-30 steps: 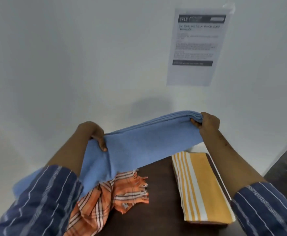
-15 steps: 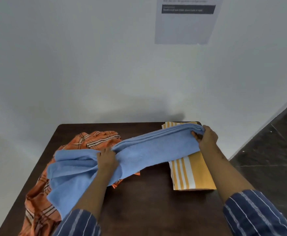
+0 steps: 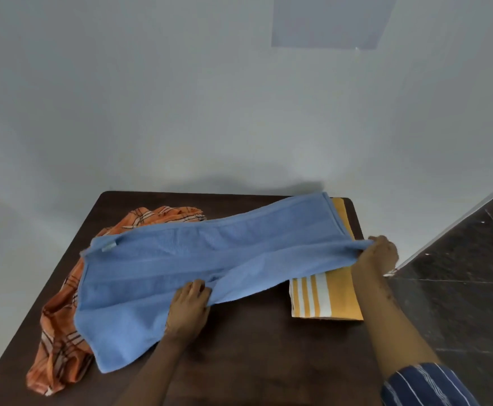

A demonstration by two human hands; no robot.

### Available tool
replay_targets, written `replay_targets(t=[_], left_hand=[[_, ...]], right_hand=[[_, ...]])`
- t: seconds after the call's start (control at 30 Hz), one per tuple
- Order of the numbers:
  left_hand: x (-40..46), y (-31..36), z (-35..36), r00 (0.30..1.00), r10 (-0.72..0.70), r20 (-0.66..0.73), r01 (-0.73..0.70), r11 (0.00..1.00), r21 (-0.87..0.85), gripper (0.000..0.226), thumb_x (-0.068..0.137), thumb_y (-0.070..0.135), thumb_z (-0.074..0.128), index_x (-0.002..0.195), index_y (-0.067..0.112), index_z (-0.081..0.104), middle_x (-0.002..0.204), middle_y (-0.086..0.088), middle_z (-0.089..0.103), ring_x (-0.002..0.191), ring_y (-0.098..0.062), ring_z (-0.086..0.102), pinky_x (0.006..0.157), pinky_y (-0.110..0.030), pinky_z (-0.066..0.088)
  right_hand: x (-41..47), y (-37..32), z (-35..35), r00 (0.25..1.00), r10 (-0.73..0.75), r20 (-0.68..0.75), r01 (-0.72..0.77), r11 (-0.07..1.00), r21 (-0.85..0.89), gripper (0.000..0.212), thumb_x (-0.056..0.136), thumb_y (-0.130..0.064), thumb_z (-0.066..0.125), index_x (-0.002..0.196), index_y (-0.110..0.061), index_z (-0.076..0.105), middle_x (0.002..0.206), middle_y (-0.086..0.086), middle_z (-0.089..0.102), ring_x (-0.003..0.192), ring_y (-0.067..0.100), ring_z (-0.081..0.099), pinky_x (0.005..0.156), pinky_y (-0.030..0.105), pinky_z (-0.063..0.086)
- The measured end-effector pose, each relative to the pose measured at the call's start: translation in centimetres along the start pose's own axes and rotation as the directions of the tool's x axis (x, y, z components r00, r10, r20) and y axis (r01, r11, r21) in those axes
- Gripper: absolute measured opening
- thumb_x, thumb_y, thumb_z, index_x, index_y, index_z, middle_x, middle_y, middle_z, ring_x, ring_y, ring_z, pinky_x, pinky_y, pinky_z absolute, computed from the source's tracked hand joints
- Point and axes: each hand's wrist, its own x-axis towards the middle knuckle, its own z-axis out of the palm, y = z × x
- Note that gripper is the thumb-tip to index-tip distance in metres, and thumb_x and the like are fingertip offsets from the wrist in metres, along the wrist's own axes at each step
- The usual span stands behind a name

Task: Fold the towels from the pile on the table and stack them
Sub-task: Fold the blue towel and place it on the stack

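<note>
The right hand (image 3: pixel 381 253) pinches the near right corner of the blue towel (image 3: pixel 186 259) and holds it lifted just above the yellow striped towel (image 3: pixel 327 297), so the cloth runs taut from there back toward the middle. The left hand (image 3: pixel 189 306) has its fingers curled into the towel's near edge about halfway along, gripping a small bunch of it low against the table (image 3: pixel 254 361).

From those two grips the blue towel spreads leftward as a long doubled band. Its far right end lies over the yellow striped towel, which is already folded and sits at the table's right edge. Its left end drapes over the orange checked cloth (image 3: pixel 58 344), which lies crumpled and unfolded.

To my eye the person is midway through folding the blue towel: it has been halved lengthwise and is being laid out flat. The next move, I would judge, is to carry the right end across to meet the left, keeping edges lined up, then fold once more. The towel must be clear of the orange cloth first, or it will drag that along. Stacking on the yellow one comes after.
</note>
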Motion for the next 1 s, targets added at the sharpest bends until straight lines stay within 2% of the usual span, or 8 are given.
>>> replay_targets(t=[0.17, 0.3, 0.53, 0.6, 0.7, 0.77, 0.87, 1.0], left_hand=[[-6.8, 1.1, 1.9, 0.968, 0.077, 0.240, -0.058, 0.995, -0.085, 0.044, 0.055, 0.026, 0.060, 0.097, 0.022, 0.047, 0.093, 0.004, 0.051, 0.077, -0.017, 0.057, 0.064, -0.024, 0.052], [-8.1, 2.2, 2.0, 0.967, -0.021, 0.253, 0.025, 1.000, -0.015, 0.045, 0.067, 0.021, 0.037, 0.110, 0.016, 0.048, 0.101, -0.002, 0.053, 0.086, -0.022, 0.064, 0.074, -0.034, 0.055], [-9.3, 3.8, 0.7, 0.892, -0.442, 0.088, 0.450, 0.858, -0.246, 0.071, 0.088, 0.066, 0.031, 0.130, 0.014, 0.053, 0.135, -0.007, 0.049, 0.124, -0.023, 0.040, 0.105, -0.038, 0.028], [-8.9, 3.4, -0.6, 0.672, -0.739, -0.054, 0.682, 0.645, -0.345, 0.073, 0.089, 0.062, 0.031, 0.128, 0.004, 0.053, 0.134, -0.019, 0.047, 0.125, -0.036, 0.042, 0.103, -0.047, 0.030], [-8.5, 0.5, -3.0, -0.154, -0.986, -0.064, 0.784, -0.083, -0.615, 0.055, 0.095, 0.038, 0.036, 0.129, -0.004, 0.046, 0.131, -0.029, 0.045, 0.120, -0.044, 0.043, 0.100, -0.050, 0.034], [-9.6, -1.7, -4.1, -0.473, -0.862, 0.182, 0.594, -0.464, -0.657, 0.041, 0.097, 0.019, 0.039, 0.132, -0.004, 0.041, 0.134, -0.027, 0.044, 0.122, -0.041, 0.045, 0.101, -0.045, 0.035], [-10.9, -3.0, -4.1, -0.314, -0.875, 0.368, 0.530, -0.483, -0.697, 0.041, 0.088, 0.008, 0.054, 0.128, 0.002, 0.044, 0.118, -0.023, 0.057, 0.097, -0.037, 0.061, 0.083, -0.044, 0.052], [-11.7, -4.5, -3.9, -0.116, -0.865, 0.488, 0.501, -0.476, -0.723, 0.030, 0.082, 0.011, 0.069, 0.107, 0.005, 0.055, 0.087, -0.013, 0.062, 0.070, -0.026, 0.060, 0.072, -0.040, 0.054]], right_hand=[[-0.3, 6.6, -3.8, 0.985, 0.021, -0.170, -0.063, 0.968, -0.245, 0.038, 0.091, -0.021, 0.037, 0.107, 0.002, 0.062, 0.107, 0.025, 0.062, 0.095, 0.043, 0.058, 0.077, 0.044, 0.047], [-0.1, 7.5, -3.8, 0.964, -0.142, -0.225, 0.009, 0.861, -0.508, 0.028, 0.091, -0.010, 0.043, 0.109, -0.002, 0.062, 0.119, 0.022, 0.055, 0.109, 0.041, 0.050, 0.092, 0.052, 0.041], [-5.0, 5.3, 1.6, 0.654, -0.645, 0.396, 0.755, 0.521, -0.399, 0.026, 0.082, 0.001, 0.051, 0.105, -0.007, 0.058, 0.117, 0.013, 0.056, 0.116, 0.030, 0.046, 0.102, 0.043, 0.038], [-8.3, 6.5, 4.2, 0.441, -0.672, 0.595, 0.893, 0.396, -0.214, 0.025, 0.080, 0.001, 0.053, 0.103, -0.005, 0.060, 0.117, 0.015, 0.056, 0.114, 0.028, 0.046, 0.100, 0.039, 0.038], [-14.2, 9.5, 7.5, 0.037, -0.503, 0.864, 0.962, 0.252, 0.106, 0.032, 0.073, -0.009, 0.054, 0.104, -0.006, 0.060, 0.113, 0.012, 0.057, 0.107, 0.023, 0.046, 0.092, 0.038, 0.042], [-17.6, 11.5, 9.1, -0.161, -0.216, 0.963, 0.962, 0.184, 0.202, 0.045, 0.074, -0.021, 0.057, 0.117, -0.008, 0.056, 0.126, 0.012, 0.052, 0.116, 0.027, 0.046, 0.096, 0.040, 0.041], [-21.0, 13.4, 10.5, -0.194, 0.136, 0.972, 0.981, 0.045, 0.189, 0.076, 0.077, -0.034, 0.067, 0.142, -0.014, 0.035, 0.151, 0.009, 0.027, 0.137, 0.028, 0.028, 0.107, 0.040, 0.025], [-23.1, 14.3, 11.3, -0.145, 0.189, 0.971, 0.962, -0.202, 0.182, 0.091, 0.074, -0.031, 0.073, 0.148, -0.017, 0.022, 0.155, 0.011, 0.016, 0.140, 0.029, 0.024, 0.105, 0.047, 0.026]])
